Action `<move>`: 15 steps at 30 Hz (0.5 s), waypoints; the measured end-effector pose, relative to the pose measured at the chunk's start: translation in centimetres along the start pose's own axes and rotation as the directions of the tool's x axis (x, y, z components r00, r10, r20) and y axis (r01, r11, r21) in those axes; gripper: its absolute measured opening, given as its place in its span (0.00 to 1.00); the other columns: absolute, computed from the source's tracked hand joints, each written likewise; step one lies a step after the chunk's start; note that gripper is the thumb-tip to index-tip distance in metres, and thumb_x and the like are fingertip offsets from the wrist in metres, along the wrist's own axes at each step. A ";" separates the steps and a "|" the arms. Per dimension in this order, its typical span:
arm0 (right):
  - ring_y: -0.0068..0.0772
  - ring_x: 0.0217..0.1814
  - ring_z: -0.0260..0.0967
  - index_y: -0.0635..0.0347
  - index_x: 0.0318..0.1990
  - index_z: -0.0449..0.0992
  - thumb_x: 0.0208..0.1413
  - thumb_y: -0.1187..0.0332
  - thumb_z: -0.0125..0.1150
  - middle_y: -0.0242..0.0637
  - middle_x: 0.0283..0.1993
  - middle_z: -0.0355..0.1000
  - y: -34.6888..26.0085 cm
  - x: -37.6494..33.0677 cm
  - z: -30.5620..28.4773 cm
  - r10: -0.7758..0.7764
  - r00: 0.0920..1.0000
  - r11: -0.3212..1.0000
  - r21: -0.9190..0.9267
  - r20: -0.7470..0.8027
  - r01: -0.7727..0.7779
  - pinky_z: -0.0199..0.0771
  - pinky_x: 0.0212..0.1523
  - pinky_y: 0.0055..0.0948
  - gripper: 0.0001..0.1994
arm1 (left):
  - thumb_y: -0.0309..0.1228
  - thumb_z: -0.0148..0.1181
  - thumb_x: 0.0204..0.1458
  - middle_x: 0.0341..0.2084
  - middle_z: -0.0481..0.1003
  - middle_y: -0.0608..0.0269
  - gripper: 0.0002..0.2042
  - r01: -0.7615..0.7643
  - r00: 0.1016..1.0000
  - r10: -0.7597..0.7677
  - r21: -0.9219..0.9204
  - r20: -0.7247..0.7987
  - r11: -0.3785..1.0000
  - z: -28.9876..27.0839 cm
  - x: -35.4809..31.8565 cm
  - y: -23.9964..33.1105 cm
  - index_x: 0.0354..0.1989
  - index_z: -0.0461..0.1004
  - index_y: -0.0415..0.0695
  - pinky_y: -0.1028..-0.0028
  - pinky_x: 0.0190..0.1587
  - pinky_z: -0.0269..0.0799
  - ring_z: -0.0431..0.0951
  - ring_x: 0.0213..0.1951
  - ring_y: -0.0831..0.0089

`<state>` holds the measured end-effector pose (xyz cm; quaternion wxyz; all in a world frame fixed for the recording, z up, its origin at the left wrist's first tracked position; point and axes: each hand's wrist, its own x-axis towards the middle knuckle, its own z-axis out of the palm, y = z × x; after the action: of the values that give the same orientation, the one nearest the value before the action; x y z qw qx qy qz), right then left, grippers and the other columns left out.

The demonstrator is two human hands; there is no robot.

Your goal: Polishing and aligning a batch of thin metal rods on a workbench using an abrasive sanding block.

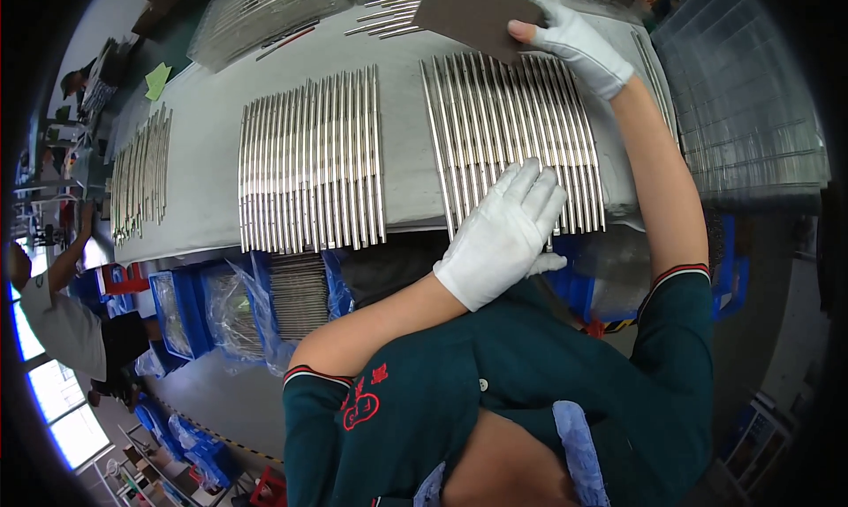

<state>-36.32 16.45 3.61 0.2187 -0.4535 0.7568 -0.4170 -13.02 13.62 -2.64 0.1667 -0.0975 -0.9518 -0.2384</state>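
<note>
My left hand [505, 233], in a white glove, lies flat with fingers stretched over the near ends of a row of shiny metal rods [468, 127]. In my gloved right hand [579, 41], a stiff, dark grey-brown rectangular sheet [477, 17] is pinched by its right side, with the thumb tip bare. The sheet hangs over the far ends of that same row and hides some of them. A second row of metal rods [311, 162] lies side by side to the left, and a smaller group of thin rods [143, 176] is farther left.
A grey-covered table [205, 154] carries the rods. Clear plastic trays [265, 17] stand at the back, with stacked clear trays [751, 118] at right. Blue bins [181, 313] sit below the front edge. Another person [66, 317] is at far left.
</note>
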 end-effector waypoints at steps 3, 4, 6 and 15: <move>0.30 0.65 0.64 0.54 0.69 0.61 0.54 0.47 0.66 0.38 0.63 0.67 6.5 4.1 1.7 -0.033 0.999 0.961 0.276 0.033 0.022 0.63 0.64 0.28 0.39 | 0.43 0.69 0.42 0.53 0.68 0.46 0.34 -0.024 0.999 0.024 0.005 -0.021 1.000 0.1 0.3 0.3 0.54 0.67 0.33 0.56 0.64 0.62 0.67 0.59 0.48; 0.30 0.64 0.64 0.55 0.69 0.60 0.55 0.48 0.65 0.38 0.63 0.67 7.9 5.2 2.2 -0.048 0.997 0.953 0.301 0.060 0.028 0.63 0.64 0.28 0.38 | 0.43 0.69 0.42 0.53 0.68 0.46 0.34 -0.025 0.999 0.025 0.008 -0.020 1.000 0.2 0.2 0.2 0.54 0.67 0.33 0.56 0.64 0.62 0.67 0.59 0.48; 0.29 0.64 0.64 0.56 0.69 0.60 0.56 0.48 0.65 0.37 0.62 0.67 7.5 5.6 2.7 -0.069 0.993 0.944 0.328 0.091 0.036 0.64 0.64 0.28 0.38 | 0.43 0.69 0.43 0.53 0.68 0.46 0.33 -0.021 0.999 0.023 0.055 -0.028 0.998 0.6 0.0 0.0 0.54 0.67 0.33 0.57 0.64 0.62 0.67 0.59 0.49; 0.28 0.62 0.66 0.57 0.68 0.62 0.57 0.56 0.67 0.37 0.61 0.68 4.7 3.4 1.7 -0.006 1.000 0.875 0.483 0.025 -0.007 0.67 0.61 0.25 0.34 | 0.49 0.66 0.47 0.52 0.70 0.45 0.32 0.117 0.992 -0.106 0.221 -0.062 0.968 -3.5 0.1 -2.0 0.54 0.69 0.37 0.54 0.60 0.64 0.67 0.57 0.44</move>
<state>-39.18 13.86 -1.06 0.3347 -0.3897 0.6259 -0.5868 -12.72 10.17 -0.48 0.1864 -0.0183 -0.9721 -0.1409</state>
